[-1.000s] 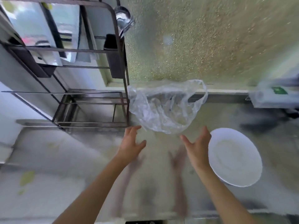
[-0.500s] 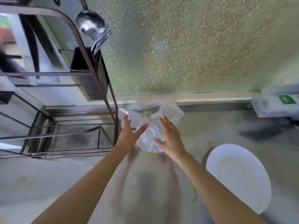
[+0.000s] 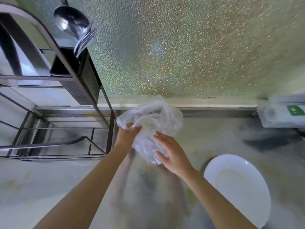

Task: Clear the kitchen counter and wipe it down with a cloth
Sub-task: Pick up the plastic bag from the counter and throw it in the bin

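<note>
The left hand [image 3: 127, 137] pinches the plastic bag [image 3: 155, 116], the right hand [image 3: 173, 157] presses it with straight fingers; it is best to squeeze it small before lifting.

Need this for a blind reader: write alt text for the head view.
Hands hold a crumpled clear plastic bag over a pale kitchen counter, the left hand gripping its edge, the right hand flat against its side. A round white plate sits right; a dark metal rack stands left.
</note>
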Demonstrator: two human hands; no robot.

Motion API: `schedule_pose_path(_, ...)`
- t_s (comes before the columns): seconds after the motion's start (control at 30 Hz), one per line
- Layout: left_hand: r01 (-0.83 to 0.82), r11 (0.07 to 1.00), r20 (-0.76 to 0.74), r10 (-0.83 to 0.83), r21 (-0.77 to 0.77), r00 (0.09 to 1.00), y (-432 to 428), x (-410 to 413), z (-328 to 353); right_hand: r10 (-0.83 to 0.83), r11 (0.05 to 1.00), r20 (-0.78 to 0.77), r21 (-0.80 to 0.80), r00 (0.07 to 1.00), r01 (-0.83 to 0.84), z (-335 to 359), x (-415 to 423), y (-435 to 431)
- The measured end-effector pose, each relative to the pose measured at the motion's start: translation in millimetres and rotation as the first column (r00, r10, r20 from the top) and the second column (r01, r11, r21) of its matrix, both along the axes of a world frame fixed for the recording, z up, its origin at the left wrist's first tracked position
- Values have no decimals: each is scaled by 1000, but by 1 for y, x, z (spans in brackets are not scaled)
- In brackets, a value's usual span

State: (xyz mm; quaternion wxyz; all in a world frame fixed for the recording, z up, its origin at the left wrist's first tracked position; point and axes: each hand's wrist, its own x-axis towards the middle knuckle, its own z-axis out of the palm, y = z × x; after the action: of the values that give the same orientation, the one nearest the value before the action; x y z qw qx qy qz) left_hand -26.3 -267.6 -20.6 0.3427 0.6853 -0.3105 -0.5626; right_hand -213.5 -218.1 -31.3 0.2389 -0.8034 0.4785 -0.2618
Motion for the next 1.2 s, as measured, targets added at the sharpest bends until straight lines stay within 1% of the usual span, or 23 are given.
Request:
schedule_pose_path(0.03, -2, 1000, -38, 1, -25, 999, 2, 2, 7, -83, 996, 111, -29, 990, 86, 11, -6, 7)
schedule_pose_path(0.07, 0, 999, -69, -3, -51, 998, 4, 3, 12, -178, 982, 237, -14, 955, 186, 24, -12, 13)
schedule_pose_path(0.1, 11, 997, -81, -17, -72, 997, 8, 5, 17, -283, 958, 359, 59, 889, 281, 36, -19, 16)
schedule_pose_path(0.13, 47, 994, -76, -54, -101, 996, 10, 7, 22, -391, 920, 452, 188, 802, 343, 52, -25, 17)
schedule_pose_path(0.17, 97, 988, -65, -105, -123, 992, 14, 8, 31, -489, 870, 506, 342, 710, 355, 65, -30, 14)
schedule_pose_path(0.2, 175, 974, -48, -183, -144, 982, 16, 10, 36, -550, 823, 545, 483, 633, 300, 77, -33, 9)
schedule_pose_path(0.23, 269, 952, -30, -276, -143, 961, 19, 11, 42, -579, 785, 587, 590, 566, 191, 84, -36, 2)
schedule_pose_path(0.27, 371, 920, 5, -373, -124, 928, 22, 10, 45, -585, 749, 619, 661, 525, 55, 91, -37, -4)
schedule_pose_path(0.3, 451, 886, 47, -448, -110, 893, 25, 7, 51, -571, 712, 628, 699, 529, -62, 94, -36, -10)
schedule_pose_path(0.37, 533, 844, 123, -523, -66, 843, 33, -1, 59, -505, 659, 613, 729, 607, -187, 96, -28, -13)
schedule_pose_path(0.43, 597, 797, 170, -578, -93, 798, 43, -9, 67, -471, 614, 568, 760, 675, -211, 97, -18, -6)
schedule_pose_path(0.53, 647, 732, 166, -626, -211, 762, 65, -19, 79, -473, 624, 502, 771, 724, -127, 103, -11, 13)
schedule_pose_path(0.6, 601, 774, 180, -574, -198, 799, 81, -20, 80, -461, 627, 447, 776, 767, -75, 100, -12, 26)
schedule_pose_path(0.67, 544, 813, 122, -530, -206, 839, 104, -17, 79, -466, 624, 436, 779, 769, -63, 92, -15, 37)
schedule_pose_path(0.73, 421, 884, -6, -431, -203, 902, 135, -14, 82, -458, 651, 438, 758, 773, -44, 87, -19, 45)
schedule_pose_path(0.8, 248, 952, -41, -259, -181, 965, 169, -10, 89, -409, 718, 431, 696, 804, -8, 85, -20, 50)
schedule_pose_path(0.83, 149, 974, -25, -155, -170, 988, 185, -6, 90, -363, 754, 420, 657, 832, -3, 86, -19, 53)
schedule_pose_path(0.9, -30, 986, -37, 24, -166, 999, 219, 4, 95, -240, 814, 371, 581, 897, -23, 86, -11, 59)
schedule_pose_path(0.97, -92, 977, -71, 80, -194, 994, 245, 12, 103, -31, 884, 281, 455, 959, -105, 85, 5, 69)
schedule_pose_path(1.0, -80, 973, -56, 69, -216, 996, 254, 16, 106, 85, 906, 229, 387, 970, -171, 85, 15, 77)
schedule_pose_path(1.07, 9, 972, 78, 9, -233, 997, 266, 19, 109, 279, 894, 178, 310, 944, -323, 87, 38, 93)
schedule_pose_path(1.13, 107, 972, 238, -55, -210, 970, 275, 25, 104, 420, 839, 196, 288, 886, -462, 94, 60, 111)
schedule_pose_path(1.2, 137, 980, 292, -89, -146, 952, 288, 34, 104, 508, 774, 240, 295, 828, -560, 102, 82, 129)
